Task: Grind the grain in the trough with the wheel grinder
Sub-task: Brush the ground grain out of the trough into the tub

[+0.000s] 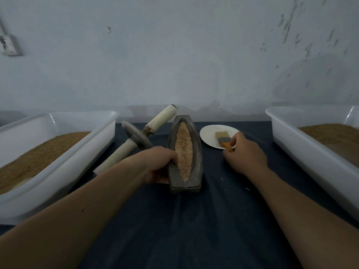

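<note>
While grain [183, 152] fills the trough [197, 158] at mid-surface, the left hand [158, 165] curls its fingers round the trough's left rim. The wheel grinder [136, 136] lies just left of it. The right hand [246, 154] pinches a brush [223, 137] lying on a plate [208, 133].

1. Bare left forearm [87, 202] and right forearm [295, 202] both come in from the near edge of the tabletop [194, 233], angling in toward the middle.
2. The left hand [159, 165] grips the left wall of the trough [197, 156], fingers curled over its rim.
3. Off toward the right edge, the right hand [245, 154] sits knuckles-up, fingertips pinching the orange handle of the brush [223, 137].
</note>
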Demonstrator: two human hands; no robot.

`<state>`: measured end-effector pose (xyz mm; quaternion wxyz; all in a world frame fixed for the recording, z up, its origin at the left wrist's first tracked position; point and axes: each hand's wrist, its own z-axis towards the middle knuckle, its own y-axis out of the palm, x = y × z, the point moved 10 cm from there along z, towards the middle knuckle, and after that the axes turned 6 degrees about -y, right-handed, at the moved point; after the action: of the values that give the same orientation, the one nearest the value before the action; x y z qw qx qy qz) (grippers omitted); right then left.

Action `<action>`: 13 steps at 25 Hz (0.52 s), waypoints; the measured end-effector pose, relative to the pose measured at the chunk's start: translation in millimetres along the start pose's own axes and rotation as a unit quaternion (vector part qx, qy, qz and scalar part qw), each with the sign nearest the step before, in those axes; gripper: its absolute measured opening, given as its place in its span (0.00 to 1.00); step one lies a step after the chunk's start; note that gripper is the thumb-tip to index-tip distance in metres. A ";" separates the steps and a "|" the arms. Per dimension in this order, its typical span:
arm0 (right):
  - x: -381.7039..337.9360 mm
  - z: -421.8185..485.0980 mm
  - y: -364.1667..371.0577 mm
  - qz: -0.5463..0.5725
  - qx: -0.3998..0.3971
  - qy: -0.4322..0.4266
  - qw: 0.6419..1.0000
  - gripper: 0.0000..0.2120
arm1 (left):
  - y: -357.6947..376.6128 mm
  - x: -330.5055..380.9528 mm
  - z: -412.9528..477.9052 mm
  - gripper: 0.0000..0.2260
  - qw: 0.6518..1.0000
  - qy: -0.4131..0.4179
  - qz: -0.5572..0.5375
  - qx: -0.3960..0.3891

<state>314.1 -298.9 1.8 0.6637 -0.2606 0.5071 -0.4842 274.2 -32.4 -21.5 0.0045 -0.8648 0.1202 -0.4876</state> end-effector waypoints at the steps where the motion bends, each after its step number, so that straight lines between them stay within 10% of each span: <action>1: -0.4 -0.2 -0.1 -0.003 -0.001 0.000 1.000 0.10 | -0.5 -0.6 -0.9 0.15 1.000 -0.003 -0.006 0.002; 9: -0.1 2.8 1.1 -0.016 0.002 -0.006 1.000 0.10 | 21.2 -5.7 -31.5 0.24 0.990 -0.012 -0.136 -0.029; 13: 2.3 4.1 2.9 0.017 0.002 0.002 1.000 0.11 | 49.6 -2.4 -49.8 0.11 0.985 0.012 -0.142 -0.097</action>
<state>319.1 -300.4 -0.2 0.6712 -0.2498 0.5122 -0.4742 220.9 -74.6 -3.6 -0.1501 -0.8637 0.0428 -0.4793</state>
